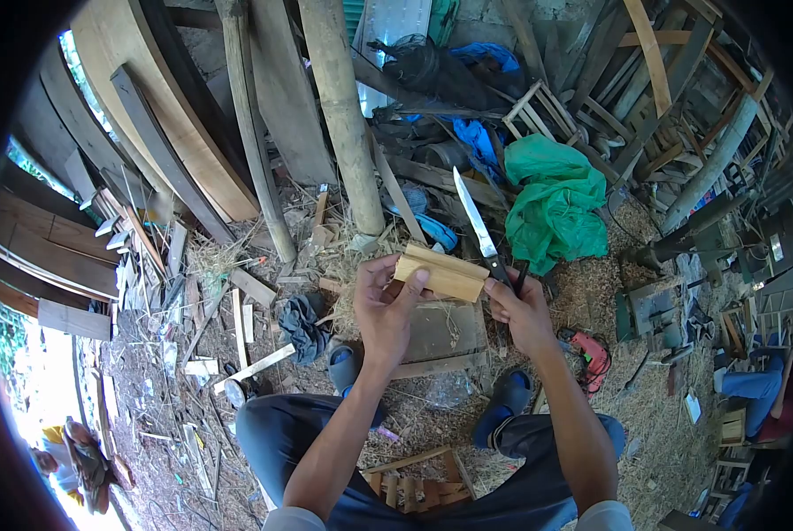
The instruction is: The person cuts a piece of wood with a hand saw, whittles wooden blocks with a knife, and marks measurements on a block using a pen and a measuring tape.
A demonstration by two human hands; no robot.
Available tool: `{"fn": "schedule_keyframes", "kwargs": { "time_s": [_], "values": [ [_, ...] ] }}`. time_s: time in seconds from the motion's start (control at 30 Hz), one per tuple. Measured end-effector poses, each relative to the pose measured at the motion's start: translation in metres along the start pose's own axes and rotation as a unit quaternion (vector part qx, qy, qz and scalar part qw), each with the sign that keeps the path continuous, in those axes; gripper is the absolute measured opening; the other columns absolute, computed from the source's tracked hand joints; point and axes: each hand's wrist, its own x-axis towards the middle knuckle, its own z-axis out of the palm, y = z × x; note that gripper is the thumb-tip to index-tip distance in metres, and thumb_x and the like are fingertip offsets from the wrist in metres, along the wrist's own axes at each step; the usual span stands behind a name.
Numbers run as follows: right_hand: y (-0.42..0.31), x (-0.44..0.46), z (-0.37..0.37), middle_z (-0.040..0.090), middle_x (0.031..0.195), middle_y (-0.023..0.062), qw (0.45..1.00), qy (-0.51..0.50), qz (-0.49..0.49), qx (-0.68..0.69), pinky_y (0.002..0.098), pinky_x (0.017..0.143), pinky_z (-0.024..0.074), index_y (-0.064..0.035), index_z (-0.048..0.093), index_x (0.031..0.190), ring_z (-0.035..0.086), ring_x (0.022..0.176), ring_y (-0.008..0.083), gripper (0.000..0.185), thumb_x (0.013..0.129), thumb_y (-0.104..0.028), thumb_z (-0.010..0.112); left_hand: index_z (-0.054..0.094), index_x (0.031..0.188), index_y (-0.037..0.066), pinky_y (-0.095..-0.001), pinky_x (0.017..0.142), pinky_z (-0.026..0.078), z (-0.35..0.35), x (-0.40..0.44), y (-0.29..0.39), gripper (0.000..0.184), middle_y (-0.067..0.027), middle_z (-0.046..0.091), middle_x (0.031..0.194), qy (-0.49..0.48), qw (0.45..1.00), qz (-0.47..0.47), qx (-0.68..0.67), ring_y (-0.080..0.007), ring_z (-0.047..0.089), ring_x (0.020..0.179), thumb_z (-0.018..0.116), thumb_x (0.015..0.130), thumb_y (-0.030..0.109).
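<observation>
Pinching the wooden block (pixel 449 276) in midair by its left end with the left hand (pixel 385 305), gripping the knife (pixel 474 214) in the right hand (pixel 524 311) near the other end. Likely light, stiff; best held by long edges.

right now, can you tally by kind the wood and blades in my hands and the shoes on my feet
Wood pieces, the grooved block: 1
Blades in view, the knife blade: 1
Shoes, left shoe and right shoe: 2
Total: 4
</observation>
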Motion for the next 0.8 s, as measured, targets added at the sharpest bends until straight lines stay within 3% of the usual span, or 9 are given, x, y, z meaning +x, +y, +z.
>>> {"fn": "schedule_keyframes", "kwargs": {
  "time_s": [0.8],
  "values": [
    [0.0004,-0.0019,-0.0025,0.044,0.065,-0.0074,1.000,0.009,-0.008,0.024,0.0193,0.047,0.0278,-0.0042,0.058,0.094,0.035,0.053,0.0015,0.009,0.090,-0.010,0.064,0.055,0.104,-0.002,-0.0308,0.073,0.058,-0.0009,0.0014,-0.0041,0.025,-0.0138,0.065,0.100,0.011,0.999,-0.027,-0.034,-0.0162,0.064,0.087,0.069,0.088,0.010]
  ]
}}
